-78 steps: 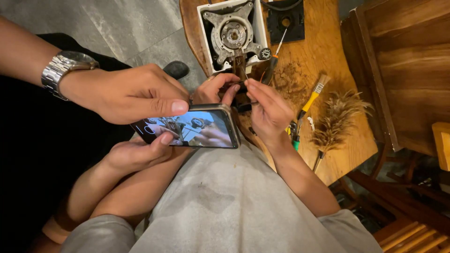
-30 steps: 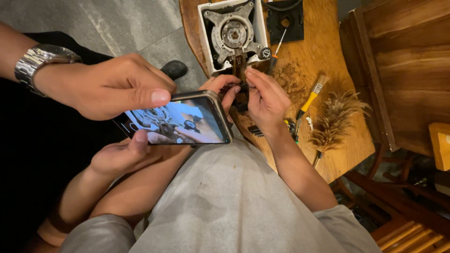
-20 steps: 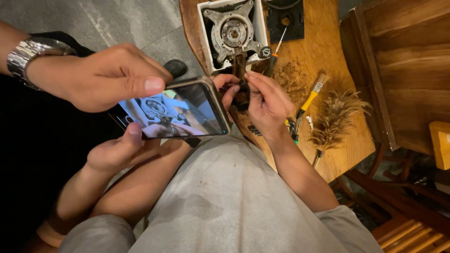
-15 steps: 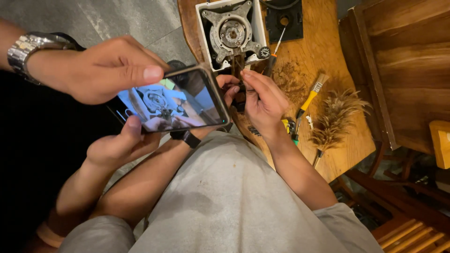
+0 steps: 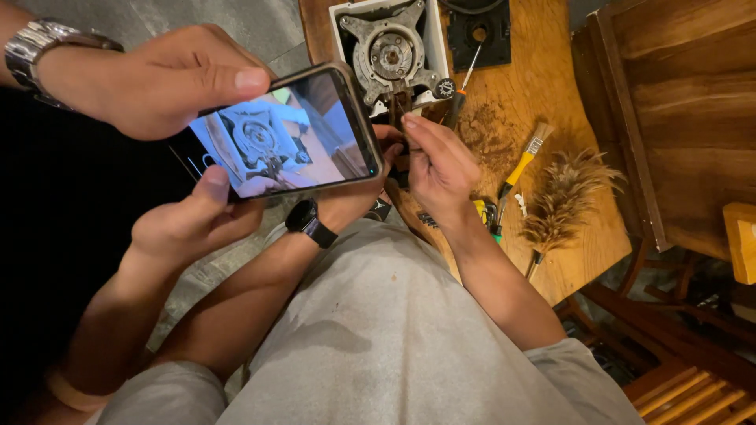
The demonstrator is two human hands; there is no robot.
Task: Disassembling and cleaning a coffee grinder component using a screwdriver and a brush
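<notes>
Head view looks down on a wooden counter with a dark wooden cabinet at its right. At the far edge of the counter sits a white motor housing with a round metal plate inside, and a black square part lies just beside it. A feather duster rests near the right edge, and a yellow-handled brush lies between it and the hands.

Another person holds a phone over the left side — one hand with a metal wristwatch on top, the other hand under it with the thumb on the edge. The screen shows the same housing.

The person's right hand is at the near edge of the housing, its fingertips pinched narrow on a small dark part; a screwdriver lies just beside. The left hand, with a black watch on the wrist, is mostly hidden behind the phone — I cannot tell its grip.
</notes>
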